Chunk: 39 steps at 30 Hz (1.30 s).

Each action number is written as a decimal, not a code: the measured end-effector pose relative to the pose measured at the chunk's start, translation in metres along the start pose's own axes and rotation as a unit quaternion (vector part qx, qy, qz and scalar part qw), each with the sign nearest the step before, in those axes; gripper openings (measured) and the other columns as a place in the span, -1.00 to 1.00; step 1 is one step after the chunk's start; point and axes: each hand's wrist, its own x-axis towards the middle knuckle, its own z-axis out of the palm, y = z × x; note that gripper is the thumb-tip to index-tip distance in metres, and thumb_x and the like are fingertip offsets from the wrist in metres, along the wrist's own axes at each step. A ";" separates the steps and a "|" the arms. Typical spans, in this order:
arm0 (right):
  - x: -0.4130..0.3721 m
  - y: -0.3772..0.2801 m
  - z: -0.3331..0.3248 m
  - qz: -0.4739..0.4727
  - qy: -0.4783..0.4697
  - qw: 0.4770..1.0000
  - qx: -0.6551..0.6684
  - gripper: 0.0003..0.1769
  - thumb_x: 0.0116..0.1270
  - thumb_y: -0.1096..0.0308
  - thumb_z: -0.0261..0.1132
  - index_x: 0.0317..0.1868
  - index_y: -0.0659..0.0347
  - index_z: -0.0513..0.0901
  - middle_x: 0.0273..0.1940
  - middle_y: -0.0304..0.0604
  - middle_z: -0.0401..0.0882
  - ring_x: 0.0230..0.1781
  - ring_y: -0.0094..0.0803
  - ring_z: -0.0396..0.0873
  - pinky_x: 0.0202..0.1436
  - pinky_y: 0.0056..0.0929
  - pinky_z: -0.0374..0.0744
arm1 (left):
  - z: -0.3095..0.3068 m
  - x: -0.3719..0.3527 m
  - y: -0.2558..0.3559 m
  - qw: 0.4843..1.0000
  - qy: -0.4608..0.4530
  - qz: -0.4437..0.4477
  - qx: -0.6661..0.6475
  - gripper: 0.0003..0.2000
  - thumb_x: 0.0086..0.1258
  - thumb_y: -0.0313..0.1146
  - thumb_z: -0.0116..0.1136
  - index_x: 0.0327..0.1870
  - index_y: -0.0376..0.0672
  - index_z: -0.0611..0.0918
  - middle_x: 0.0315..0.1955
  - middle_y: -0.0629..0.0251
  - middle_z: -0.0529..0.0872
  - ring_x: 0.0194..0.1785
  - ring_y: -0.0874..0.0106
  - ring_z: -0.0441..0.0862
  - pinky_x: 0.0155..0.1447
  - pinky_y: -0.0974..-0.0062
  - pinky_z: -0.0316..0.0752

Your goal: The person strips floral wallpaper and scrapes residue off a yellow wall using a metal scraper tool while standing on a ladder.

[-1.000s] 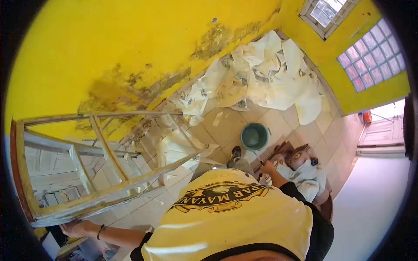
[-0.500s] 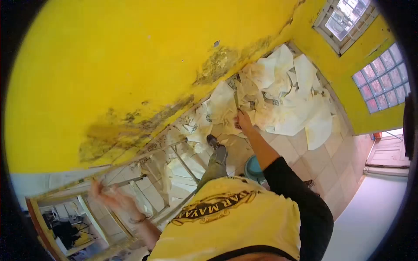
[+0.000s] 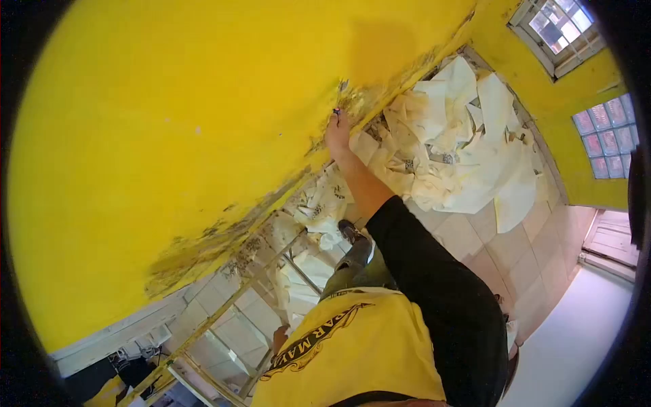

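Observation:
My right hand (image 3: 337, 139) is raised against the yellow wall (image 3: 203, 81), at a damaged patch where the paint is broken and dark stained. Its fingers are closed round a scraper (image 3: 337, 110); only a small dark part shows above the fist, and most of the tool is hidden. A grey bare spot (image 3: 344, 85) lies on the wall just above the hand. Low beside my shirt, a small part of my left hand (image 3: 279, 337) shows near the ladder (image 3: 237, 298). Its fingers are mostly hidden, so its grip cannot be made out.
Peeled sheets of paint or wall covering (image 3: 468, 163) heap on the tiled floor (image 3: 488, 237) along the wall. My shoe (image 3: 349, 230) stands beside scraps. A barred window (image 3: 559, 30), glass blocks (image 3: 607, 136) and a white door (image 3: 614, 237) are to the right.
My right hand has risen from above the heap to the stained wall, still holding the scraper. My left hand has drawn in towards my body. The blue bucket has gone out of sight behind my arm.

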 end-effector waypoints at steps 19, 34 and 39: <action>0.001 -0.027 -0.045 0.210 -0.041 0.915 0.343 -0.65 0.58 0.08 -0.01 0.28 -0.12 0.36 -0.52 -0.32 0.35 -0.73 -0.56 0.20 -0.74 -0.52 0.18 | -0.020 0.022 0.137 0.979 0.047 -0.038 -0.197 -0.49 0.31 -0.24 0.33 0.20 -0.34 0.52 0.09 -0.09 0.60 -0.03 0.21 0.68 0.04 0.32 0.58; -0.008 -0.013 -0.073 0.135 -0.106 0.972 0.163 -0.46 0.62 0.03 -0.08 0.37 0.23 0.39 -0.31 -0.18 0.47 -0.41 -0.41 0.42 -0.25 -0.28 0.46 | 0.040 0.011 0.087 0.997 0.023 0.001 -0.068 -0.47 0.29 -0.07 0.38 0.12 -0.30 0.58 -0.02 0.00 0.68 0.06 0.14 0.67 0.04 0.27 0.59; 0.029 0.024 -0.046 -0.091 -0.058 0.994 0.014 -0.50 0.62 0.05 -0.07 0.34 0.21 0.39 -0.46 -0.23 0.45 -0.64 -0.47 0.36 -0.55 -0.36 0.38 | 0.052 0.019 0.099 0.994 0.029 -0.012 -0.105 -0.48 0.29 -0.12 0.40 0.13 -0.31 0.58 -0.02 0.01 0.68 0.07 0.14 0.67 0.04 0.26 0.60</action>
